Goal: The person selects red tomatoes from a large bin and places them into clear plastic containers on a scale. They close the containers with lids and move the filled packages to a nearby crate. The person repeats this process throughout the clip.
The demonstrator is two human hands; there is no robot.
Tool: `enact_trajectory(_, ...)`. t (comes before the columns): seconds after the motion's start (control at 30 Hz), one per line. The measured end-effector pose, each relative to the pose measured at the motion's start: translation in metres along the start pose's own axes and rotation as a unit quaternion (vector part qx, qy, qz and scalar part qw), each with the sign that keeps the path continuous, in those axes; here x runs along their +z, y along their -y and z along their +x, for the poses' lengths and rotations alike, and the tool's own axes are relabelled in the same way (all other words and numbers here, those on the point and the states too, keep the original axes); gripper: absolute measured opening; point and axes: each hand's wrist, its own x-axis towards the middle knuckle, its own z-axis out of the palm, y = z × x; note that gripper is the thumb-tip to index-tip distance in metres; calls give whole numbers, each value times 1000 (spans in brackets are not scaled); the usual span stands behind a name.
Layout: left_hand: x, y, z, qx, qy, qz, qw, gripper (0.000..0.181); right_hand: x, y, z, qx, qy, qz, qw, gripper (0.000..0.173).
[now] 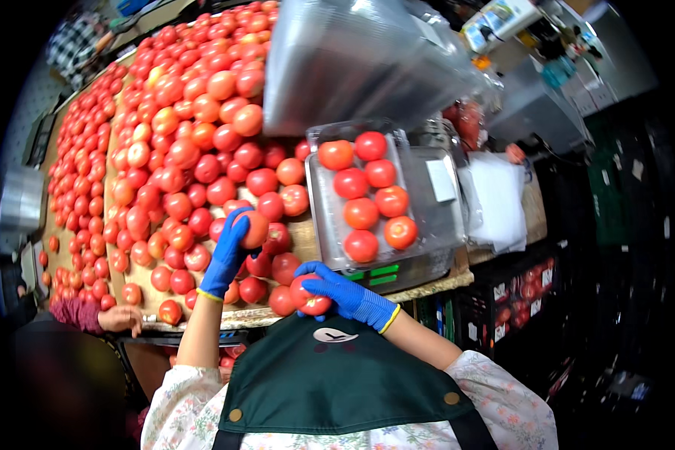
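Note:
My left hand (pixel 225 256), in a blue glove with a yellow cuff, grips a red tomato (pixel 254 229) above the heap. Close to the table's front edge, my right hand (pixel 346 295) in a matching glove has its fingers around another tomato (pixel 308 297). Loose tomatoes (pixel 183 152) cover much of the wooden table (pixel 301 233) ahead and to the left. A clear plastic tray (pixel 329 242) holding several tomatoes in two rows rests on the metal pan (pixel 433 216) of a scale, right of centre. The scale's green display (pixel 383 274) faces me, unreadable.
A tall stack of clear plastic trays (pixel 360 67) stands behind the scale. White sheets or bags (pixel 498 202) lie to its right. A black crate (pixel 486 315) with tomatoes sits lower right. A co-worker's hand (pixel 121 319) rests at the left table edge; another person (pixel 76 48) is far left.

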Motion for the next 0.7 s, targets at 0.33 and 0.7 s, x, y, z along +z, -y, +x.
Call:
enact_trajectory(0.33,110,-42,-28,66,117,86,987,46,-73,62,-117,-289,-316,-184,884,47)
enact_trajectory(0.7,128,-39,-16,32,83,-91,992,33,-61,84,-82,-226,-241,-575,749,32)
